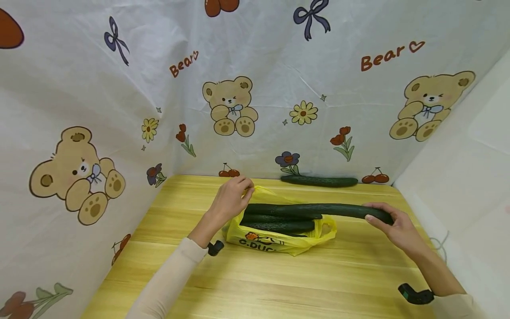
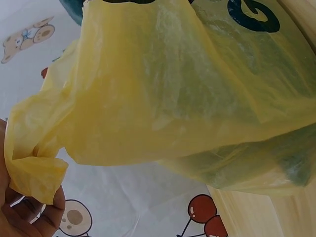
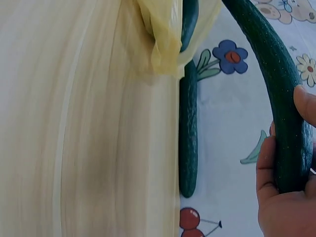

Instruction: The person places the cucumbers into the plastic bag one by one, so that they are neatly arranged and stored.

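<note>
A yellow plastic bag [image 1: 255, 238] lies on its side on the wooden table with several cucumbers [image 1: 279, 225] inside its opening. At the bag's upper left edge my left hand [image 1: 235, 195] pinches the plastic; the left wrist view shows the bunched yellow film [image 2: 37, 173] between the fingers. My right hand [image 1: 400, 226] grips the right end of a long cucumber [image 1: 334, 209], thumb on one side and fingers on the other. That cucumber stretches leftward over the bag, and its left end lies at the bag's opening. In the right wrist view the held cucumber [image 3: 276, 84] curves upward.
Another cucumber [image 1: 318, 180] lies along the table's back edge, against the patterned wall sheet [image 1: 271, 88]. The wooden table [image 1: 279, 283] extends in front of the bag. A white side wall [image 1: 470, 177] stands at the right, with a thin cable [image 1: 440, 243] beside the table.
</note>
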`<state>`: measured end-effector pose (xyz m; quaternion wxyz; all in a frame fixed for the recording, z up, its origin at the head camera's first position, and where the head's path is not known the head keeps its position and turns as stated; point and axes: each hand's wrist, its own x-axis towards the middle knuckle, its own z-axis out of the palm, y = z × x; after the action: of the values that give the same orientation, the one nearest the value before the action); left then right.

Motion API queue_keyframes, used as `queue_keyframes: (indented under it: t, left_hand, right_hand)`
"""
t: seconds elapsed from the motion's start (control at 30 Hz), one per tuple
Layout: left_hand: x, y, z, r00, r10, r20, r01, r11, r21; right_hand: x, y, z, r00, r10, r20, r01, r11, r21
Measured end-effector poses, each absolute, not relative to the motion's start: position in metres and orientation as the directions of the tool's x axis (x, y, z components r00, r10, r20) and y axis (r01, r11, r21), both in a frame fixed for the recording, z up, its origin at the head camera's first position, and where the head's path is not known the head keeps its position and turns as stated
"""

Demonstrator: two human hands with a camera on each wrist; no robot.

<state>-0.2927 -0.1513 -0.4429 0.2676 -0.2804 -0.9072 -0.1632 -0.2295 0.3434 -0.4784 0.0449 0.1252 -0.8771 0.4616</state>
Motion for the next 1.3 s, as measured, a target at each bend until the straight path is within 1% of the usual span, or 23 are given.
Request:
queue_keyframes:
  t: [0.37,0.53,0.83,1.03,1.3]
  left_hand:
    - [-0.291,-0.154,-0.445,-0.703,0.420,0.573,0.592,0.793,0.145]
    - [-0.290,-0.154,-0.443,-0.708,0.413,0.573,0.586,0.796,0.150]
    - [-0.292,-0.155,-0.442,-0.711,0.415,0.568,0.580,0.802,0.140]
    - [-0.293,-0.156,-0.439,-0.701,0.425,0.573,0.588,0.799,0.126]
    - [-0.294,-0.152,-0.435,-0.690,0.429,0.583,0.601,0.788,0.131]
  right_hand:
    - [-0.245,0.293,-0.485,-0.959,-0.226,0.172,-0.268,0.520,-0.811]
    - [-0.249,0.264,-0.484,-0.951,-0.257,0.170,-0.279,0.485,-0.829]
    - [-0.257,0.216,-0.483,-0.940,-0.295,0.170,-0.300,0.483,-0.822]
    - [-0.261,0.194,-0.487,-0.947,-0.273,0.167,-0.293,0.527,-0.798]
    - [-0.262,0.173,-0.493,-0.935,-0.316,0.160,-0.304,0.484,-0.821]
